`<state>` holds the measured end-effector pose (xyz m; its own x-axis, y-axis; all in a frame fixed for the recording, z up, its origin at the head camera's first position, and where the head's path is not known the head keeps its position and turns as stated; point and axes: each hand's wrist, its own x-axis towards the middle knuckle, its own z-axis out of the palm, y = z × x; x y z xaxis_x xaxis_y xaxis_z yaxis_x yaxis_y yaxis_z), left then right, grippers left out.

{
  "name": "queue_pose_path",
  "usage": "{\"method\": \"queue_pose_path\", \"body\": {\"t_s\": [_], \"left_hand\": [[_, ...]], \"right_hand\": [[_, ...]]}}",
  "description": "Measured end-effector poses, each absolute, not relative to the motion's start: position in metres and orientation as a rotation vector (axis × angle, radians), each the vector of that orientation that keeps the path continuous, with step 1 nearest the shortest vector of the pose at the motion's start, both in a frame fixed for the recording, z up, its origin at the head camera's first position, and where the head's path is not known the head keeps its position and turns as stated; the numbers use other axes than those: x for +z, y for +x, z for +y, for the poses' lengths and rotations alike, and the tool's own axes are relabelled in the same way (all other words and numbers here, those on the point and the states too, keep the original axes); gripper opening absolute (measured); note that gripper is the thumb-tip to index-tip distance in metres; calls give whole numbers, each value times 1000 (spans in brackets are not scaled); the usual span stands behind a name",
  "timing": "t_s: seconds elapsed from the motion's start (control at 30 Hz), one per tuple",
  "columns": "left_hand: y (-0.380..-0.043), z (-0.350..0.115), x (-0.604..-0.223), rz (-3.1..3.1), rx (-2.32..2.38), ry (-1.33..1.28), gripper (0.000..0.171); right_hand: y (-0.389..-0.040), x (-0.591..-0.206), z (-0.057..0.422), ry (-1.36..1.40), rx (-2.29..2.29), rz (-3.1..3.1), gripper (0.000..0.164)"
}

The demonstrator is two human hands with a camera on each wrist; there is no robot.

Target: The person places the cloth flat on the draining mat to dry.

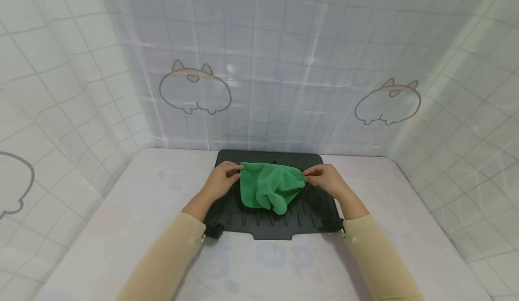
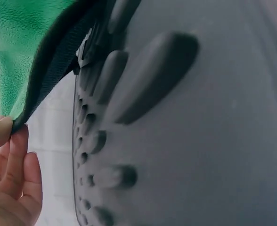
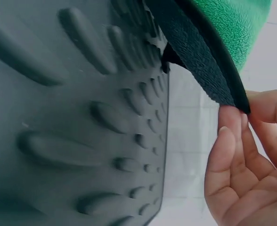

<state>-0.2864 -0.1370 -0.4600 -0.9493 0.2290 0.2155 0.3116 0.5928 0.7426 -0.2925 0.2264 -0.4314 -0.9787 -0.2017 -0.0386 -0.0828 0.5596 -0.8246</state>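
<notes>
A green plush cloth (image 1: 271, 184) with a dark edge and dark grey underside hangs between both hands above a black ridged mat (image 1: 259, 234). At its left corner my left hand (image 1: 220, 180) pinches the edge between thumb and fingertips, as the left wrist view also shows with the fingers (image 2: 18, 169) below the corner. My right hand (image 1: 326, 179) pinches the opposite corner; in the right wrist view its fingers (image 3: 232, 150) grip the dark border. The cloth's middle sags in loose folds, with a rounded bunched end (image 1: 279, 204) hanging toward the front.
The mat lies on a white table (image 1: 259, 269) with faint printed patterns, near the back edge. Tile-patterned sheets (image 1: 284, 66) with animal drawings enclose the table at back and sides. Dark wrist devices (image 1: 213, 231) hang by both sleeves, over the mat's front corners.
</notes>
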Motion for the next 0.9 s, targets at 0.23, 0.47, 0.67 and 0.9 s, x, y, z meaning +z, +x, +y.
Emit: {"method": "queue_pose_path", "body": {"t_s": [0.23,0.47,0.67,0.9], "left_hand": [[-286,-145,-451,-2710,-1268,-516,28],[-289,-148,-441,-2726,-1170,-579,27],[-296,-143,-435,-2777,-1012,-606,28],[-290,-149,-451,-3079,-1035,-674,38]], "right_hand": [[-295,-410,237,-333,-1404,2734,23],[-300,-387,247,-329,-1332,2779,25],[-310,-394,245,-354,-1371,2796,23],[-315,-426,240,-425,-1202,2700,37]]}}
